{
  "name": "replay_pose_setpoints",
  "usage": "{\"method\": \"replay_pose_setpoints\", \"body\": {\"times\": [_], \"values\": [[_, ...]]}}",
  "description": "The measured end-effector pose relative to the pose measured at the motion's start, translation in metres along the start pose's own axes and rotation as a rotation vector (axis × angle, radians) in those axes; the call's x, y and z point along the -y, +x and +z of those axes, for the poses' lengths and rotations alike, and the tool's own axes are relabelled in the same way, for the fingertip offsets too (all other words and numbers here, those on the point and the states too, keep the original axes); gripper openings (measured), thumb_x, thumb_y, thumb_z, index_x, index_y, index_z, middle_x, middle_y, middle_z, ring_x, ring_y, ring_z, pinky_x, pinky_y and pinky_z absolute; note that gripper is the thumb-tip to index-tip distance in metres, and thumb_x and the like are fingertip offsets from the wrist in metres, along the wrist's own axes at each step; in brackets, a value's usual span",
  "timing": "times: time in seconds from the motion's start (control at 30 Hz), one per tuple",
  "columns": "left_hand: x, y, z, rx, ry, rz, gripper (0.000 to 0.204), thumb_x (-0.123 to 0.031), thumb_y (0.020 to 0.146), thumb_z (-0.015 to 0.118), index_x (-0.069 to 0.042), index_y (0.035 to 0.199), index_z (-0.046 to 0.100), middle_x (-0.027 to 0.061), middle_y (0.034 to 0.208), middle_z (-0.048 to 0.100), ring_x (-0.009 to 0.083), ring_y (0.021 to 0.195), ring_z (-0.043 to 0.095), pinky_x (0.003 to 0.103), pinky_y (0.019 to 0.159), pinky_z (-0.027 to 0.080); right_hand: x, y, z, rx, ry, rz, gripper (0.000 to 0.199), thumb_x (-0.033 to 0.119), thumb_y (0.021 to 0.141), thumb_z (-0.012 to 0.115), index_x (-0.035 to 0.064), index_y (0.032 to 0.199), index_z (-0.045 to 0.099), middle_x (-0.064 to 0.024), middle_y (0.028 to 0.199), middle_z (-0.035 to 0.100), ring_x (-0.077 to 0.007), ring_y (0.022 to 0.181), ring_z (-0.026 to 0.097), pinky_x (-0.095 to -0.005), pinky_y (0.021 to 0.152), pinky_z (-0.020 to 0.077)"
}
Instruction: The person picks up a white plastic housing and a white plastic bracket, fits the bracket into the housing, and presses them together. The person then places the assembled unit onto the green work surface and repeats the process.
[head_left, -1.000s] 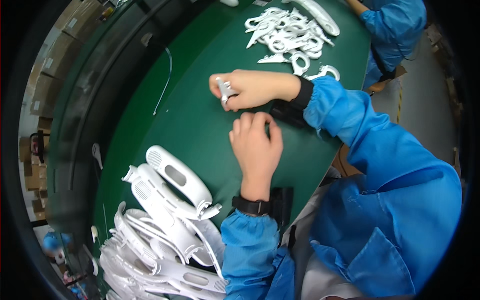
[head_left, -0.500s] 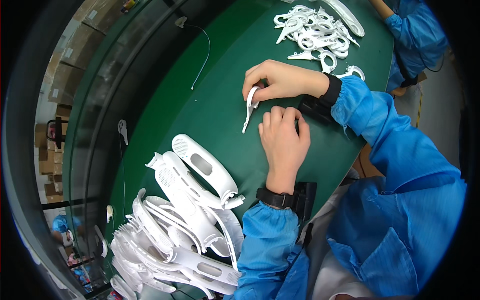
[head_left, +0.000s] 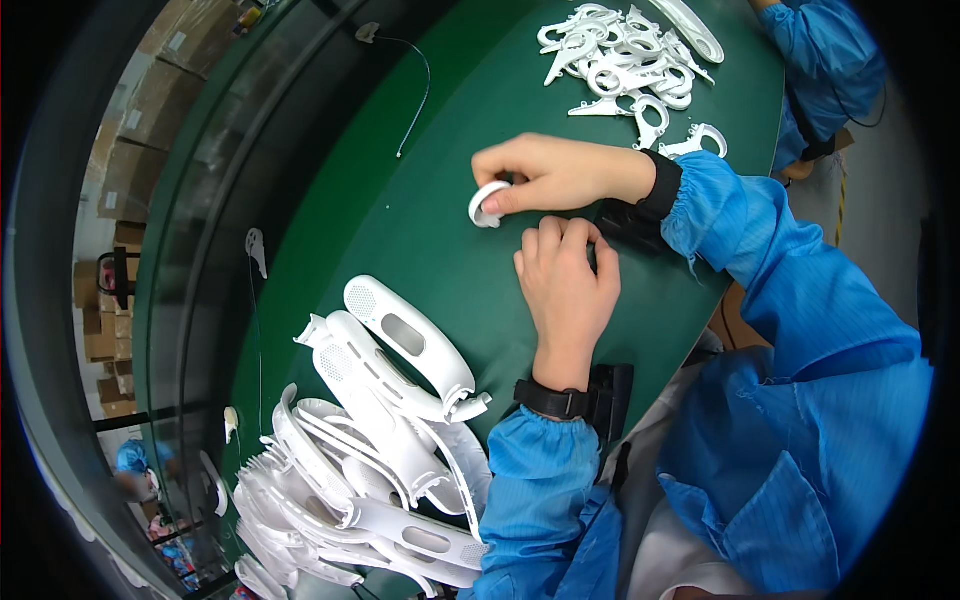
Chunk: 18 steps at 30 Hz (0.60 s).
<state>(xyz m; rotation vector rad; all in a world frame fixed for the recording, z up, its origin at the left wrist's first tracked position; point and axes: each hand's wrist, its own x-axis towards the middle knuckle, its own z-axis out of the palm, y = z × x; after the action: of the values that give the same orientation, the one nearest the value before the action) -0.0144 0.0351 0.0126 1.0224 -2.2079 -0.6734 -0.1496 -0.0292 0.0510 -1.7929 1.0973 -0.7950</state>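
In my right hand is a small white plastic ring part, gripped between thumb and fingers just above the green tabletop. Its ring faces outward, while my fingers hide the rest. Close beside it, nearer to me, my left hand rests on the table with its back up and its fingers curled down; whatever may lie under them is hidden. A loose heap of similar white ring parts with short arms lies beyond my right wrist, and one ring part sits almost against my right sleeve.
Long white curved shells are piled at the lower left beside my left forearm. Another long white piece lies behind the ring heap. A co-worker's blue sleeve is at the upper right. A dark rail borders the table's left, with thin cords hanging.
My right hand has turned the white part, so its ring shows where a narrow edge pointed down before. The left hand stays nearly still.
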Motion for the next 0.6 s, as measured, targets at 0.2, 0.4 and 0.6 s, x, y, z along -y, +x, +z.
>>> {"method": "replay_pose_setpoints", "body": {"times": [0.2,0.4,0.6], "values": [[0.002,-0.001,-0.001,-0.01,-0.001,-0.008,0.005,-0.014,0.073,0.063,-0.01,0.076,0.06,0.0063,0.088,0.057,0.0286,0.087,0.051,0.041,0.077,0.038,-0.012,0.005,0.008,0.127,-0.181,0.011,0.035,0.029,0.092,0.057,-0.0015,0.076,0.051,-0.0097,0.071,0.048,-0.0224,0.064,0.048,-0.0361,0.061,0.04],[0.0,0.0,0.001,-0.019,-0.002,0.008,0.005,-0.014,0.073,0.063,-0.01,0.075,0.06,0.0067,0.088,0.057,0.0286,0.09,0.052,0.04,0.076,0.037,-0.018,0.004,0.007,0.119,-0.208,-0.033,0.035,0.03,0.088,0.06,-0.0016,0.074,0.053,-0.0102,0.068,0.05,-0.0218,0.062,0.049,-0.0362,0.059,0.0402],[-0.001,0.001,0.0,-0.001,-0.004,0.005,0.006,-0.015,0.073,0.063,-0.01,0.075,0.06,0.0069,0.089,0.057,0.0285,0.091,0.052,0.04,0.076,0.037,-0.021,0.004,0.007,0.089,-0.173,-0.067,0.036,0.03,0.086,0.061,-0.002,0.073,0.054,-0.0112,0.066,0.052,-0.0215,0.059,0.048,-0.0363,0.057,0.0403]]}}
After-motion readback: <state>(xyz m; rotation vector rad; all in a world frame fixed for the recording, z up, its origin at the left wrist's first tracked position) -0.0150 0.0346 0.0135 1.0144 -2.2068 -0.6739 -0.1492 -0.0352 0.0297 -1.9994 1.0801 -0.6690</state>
